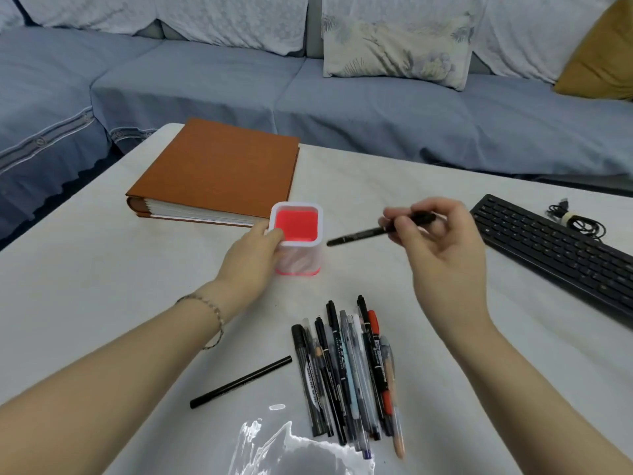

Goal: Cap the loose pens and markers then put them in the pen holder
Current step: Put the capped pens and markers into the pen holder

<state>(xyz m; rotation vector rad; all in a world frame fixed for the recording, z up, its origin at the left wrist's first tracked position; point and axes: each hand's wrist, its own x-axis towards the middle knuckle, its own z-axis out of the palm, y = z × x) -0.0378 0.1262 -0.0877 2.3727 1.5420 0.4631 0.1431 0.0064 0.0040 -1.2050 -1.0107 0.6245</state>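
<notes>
Pens [346, 375] piled at 6 o'clock, pen holder [301, 260] dead centre
Stray black pen [239, 382] sits at 7 beside the pile. Left hand [250, 262] grips the pink holder's side; right hand [442, 248] pinches a black marker [359, 234] at its 3, tip pointing to 9. Brown album [219, 169] at 11.

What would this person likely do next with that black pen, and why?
Probably slide the black pen leftward and drop it into the pen holder: the right hand pinches it with its end aimed at the holder's open top, while the left hand grips the holder steady.
</notes>
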